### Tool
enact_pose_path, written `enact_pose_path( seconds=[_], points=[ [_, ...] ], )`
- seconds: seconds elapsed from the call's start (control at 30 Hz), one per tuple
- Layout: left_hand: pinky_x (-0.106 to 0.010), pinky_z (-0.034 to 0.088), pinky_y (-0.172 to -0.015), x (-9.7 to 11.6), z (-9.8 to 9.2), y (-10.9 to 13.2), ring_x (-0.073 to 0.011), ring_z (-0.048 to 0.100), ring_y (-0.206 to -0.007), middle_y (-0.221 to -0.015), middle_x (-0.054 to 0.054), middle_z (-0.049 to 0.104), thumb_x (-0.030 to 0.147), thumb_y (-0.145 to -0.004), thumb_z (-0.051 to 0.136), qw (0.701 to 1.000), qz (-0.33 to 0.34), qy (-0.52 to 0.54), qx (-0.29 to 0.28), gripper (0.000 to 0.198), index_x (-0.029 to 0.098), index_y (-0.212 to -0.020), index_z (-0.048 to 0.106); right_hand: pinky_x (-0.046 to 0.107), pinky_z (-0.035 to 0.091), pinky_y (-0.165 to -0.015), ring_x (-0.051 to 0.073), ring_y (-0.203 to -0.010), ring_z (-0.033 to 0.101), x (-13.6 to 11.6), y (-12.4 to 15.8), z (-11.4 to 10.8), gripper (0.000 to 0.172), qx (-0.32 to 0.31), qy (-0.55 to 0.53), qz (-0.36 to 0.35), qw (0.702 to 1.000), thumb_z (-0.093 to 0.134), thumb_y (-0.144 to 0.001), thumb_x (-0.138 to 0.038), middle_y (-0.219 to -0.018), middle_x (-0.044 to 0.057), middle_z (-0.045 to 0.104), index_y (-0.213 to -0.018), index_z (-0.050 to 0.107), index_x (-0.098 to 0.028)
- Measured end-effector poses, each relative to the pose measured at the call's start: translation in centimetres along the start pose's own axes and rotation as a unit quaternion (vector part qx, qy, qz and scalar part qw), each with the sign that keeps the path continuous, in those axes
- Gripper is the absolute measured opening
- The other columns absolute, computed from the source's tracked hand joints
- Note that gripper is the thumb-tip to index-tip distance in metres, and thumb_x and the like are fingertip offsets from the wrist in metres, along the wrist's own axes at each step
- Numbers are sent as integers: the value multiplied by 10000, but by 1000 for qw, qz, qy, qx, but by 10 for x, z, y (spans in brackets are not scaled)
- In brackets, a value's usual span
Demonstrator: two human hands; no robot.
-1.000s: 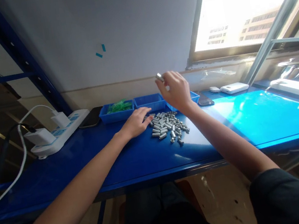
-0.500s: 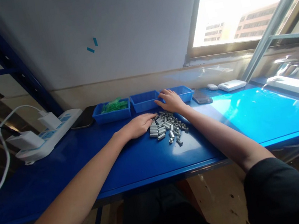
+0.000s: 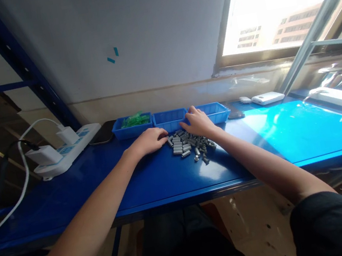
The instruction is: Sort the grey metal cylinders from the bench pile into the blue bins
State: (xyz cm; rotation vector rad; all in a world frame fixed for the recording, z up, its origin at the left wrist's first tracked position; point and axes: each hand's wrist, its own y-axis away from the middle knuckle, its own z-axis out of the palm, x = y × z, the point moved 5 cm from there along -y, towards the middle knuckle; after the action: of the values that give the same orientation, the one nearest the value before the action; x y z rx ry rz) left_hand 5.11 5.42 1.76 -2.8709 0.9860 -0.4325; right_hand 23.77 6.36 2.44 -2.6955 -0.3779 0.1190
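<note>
A pile of small silver metal cylinders [image 3: 190, 145] lies on the blue bench [image 3: 153, 179]. My left hand [image 3: 149, 141] rests on the bench at the pile's left edge, fingers curled in with the tips against the nearest pieces. My right hand [image 3: 199, 123] lies over the pile's far side, fingers bent down and pressed together among the pieces. What either hand grips is hidden. Just behind the hands stand three blue trays: the left tray [image 3: 118, 134] holds green pieces, and beside it are the middle tray [image 3: 169, 119] and the right tray [image 3: 216, 112].
A white power strip [image 3: 64, 156] with chargers and cables sits at the left, a dark phone [image 3: 103, 133] beside it. White devices [image 3: 266, 98] lie at the back right under the window. A blue rack post [image 3: 21, 65] rises at the left.
My right hand, raised with a metal piece a second ago, came down past the trays onto the pile. My left hand went from flat to curled.
</note>
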Motion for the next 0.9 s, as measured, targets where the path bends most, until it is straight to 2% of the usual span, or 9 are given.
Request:
enact_pose_path(
  seconds=[0.1, 0.23, 0.33, 0.47, 0.57, 0.67, 0.77, 0.83, 0.9],
  points=[
    [-297, 511, -820, -7, -1, 0, -249, 666, -941, -1014, -78, 734, 401, -799, 535, 998, -51, -48, 2, 323, 213, -971, 734, 472, 434, -874, 357, -1080, 511, 0, 0, -1, 379, 16, -19, 4, 1000, 473, -912, -465, -1198, 197, 540, -1037, 659, -160],
    [-319, 508, -814, -9, -7, 0, -256, 660, -930, -927, -73, 742, 380, -800, 552, 995, -74, -48, 50, 257, 215, -878, 734, 466, 396, -916, 332, -1132, 459, -10, 4, -14, 330, 98, -69, -18, 993, 516, -894, -435, -1157, 156, 578, -1078, 636, -189],
    [-333, 511, -837, -4, -15, 1, -246, 663, -916, -966, -80, 737, 434, -824, 547, 991, -50, 80, 97, 323, 184, -933, 720, 403, 395, -916, 276, -1068, 507, -31, 10, -26, 298, 110, -124, -106, 980, 510, -905, -381, -1087, 120, 627, -1103, 616, -185],
    [-353, 513, -868, -1, -26, 4, -245, 661, -941, -999, -92, 731, 543, -800, 582, 956, -11, 264, 131, 460, 145, -999, 701, 348, 407, -887, 221, -941, 556, -56, 18, -37, 248, 95, -179, -191, 960, 420, -948, -310, -1004, 84, 657, -1052, 619, -205],
    [-357, 509, -874, 0, -32, 7, -245, 651, -964, -1027, -106, 723, 592, -772, 613, 936, -3, 317, 153, 530, 128, -1014, 701, 337, 418, -887, 214, -939, 555, -64, 22, -44, 233, 133, -200, -217, 946, 452, -938, -327, -995, 81, 655, -1059, 605, -199],
    [-341, 518, -819, 4, -36, 10, -242, 654, -938, -1018, -114, 724, 607, -791, 591, 930, 13, 340, 140, 557, 125, -1047, 697, 338, 435, -870, 215, -928, 560, -67, 25, -50, 246, 155, -189, -236, 941, 418, -959, -330, -979, 88, 657, -1048, 605, -198],
    [-331, 517, -806, 2, -41, 11, -221, 658, -913, -977, -95, 730, 528, -879, 494, 946, 23, 295, 134, 495, 152, -1158, 654, 348, 449, -858, 210, -906, 579, -59, 27, -65, 310, 201, -162, -195, 946, 369, -982, -385, -946, 94, 656, -1043, 609, -199],
    [-332, 504, -854, -7, -42, 12, -211, 653, -923, -982, -76, 727, 409, -899, 458, 973, 24, 193, 127, 416, 185, -1201, 637, 361, 455, -856, 206, -913, 591, -45, 26, -80, 371, 264, -147, -118, 946, 305, -998, -399, -968, 102, 652, -1112, 590, -190],
    [-316, 484, -900, -18, -37, 12, -209, 640, -983, -1071, -65, 704, 296, -862, 456, 993, 23, 83, 84, 390, 219, -1190, 652, 377, 460, -842, 205, -922, 603, -29, 22, -88, 415, 303, -128, -36, 944, 236, -1010, -373, -985, 104, 653, -1212, 546, -187]
  ],
)
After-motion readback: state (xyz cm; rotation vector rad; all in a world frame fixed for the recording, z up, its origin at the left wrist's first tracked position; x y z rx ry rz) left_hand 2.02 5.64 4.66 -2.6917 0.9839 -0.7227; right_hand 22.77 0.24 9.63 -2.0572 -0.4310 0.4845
